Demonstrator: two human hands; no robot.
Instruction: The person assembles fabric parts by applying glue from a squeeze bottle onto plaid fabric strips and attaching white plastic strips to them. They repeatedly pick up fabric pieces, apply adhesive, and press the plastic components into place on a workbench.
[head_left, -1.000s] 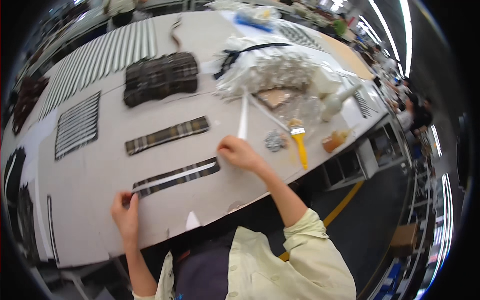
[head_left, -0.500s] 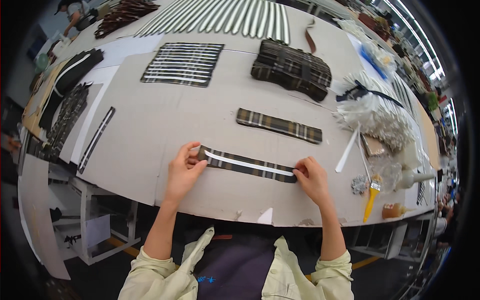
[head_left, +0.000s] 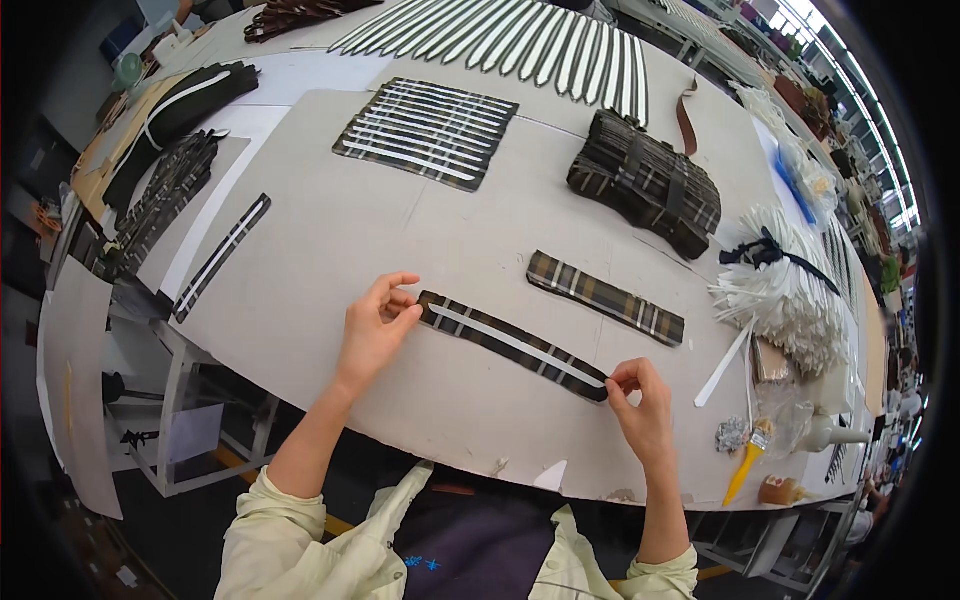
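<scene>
A long dark plaid fabric strip lies slantwise on the table in front of me, with a narrow white strip along its length. At its left end, my left hand has thumb and fingers closed on the tip, the index finger raised. My right hand pinches the opposite end between thumb and index finger. Just beyond lies a small flat stack of plaid strips, touched by neither hand.
Farther back, several plaid strips with white strips form a panel, left of a tied plaid bundle. At right are a tied white bundle, a loose white strip and a yellow-handled brush. One narrow strip lies left.
My view has turned, so the table's contents sit more slanted and farther right. Both hands still hold the ends of the plaid strip.
</scene>
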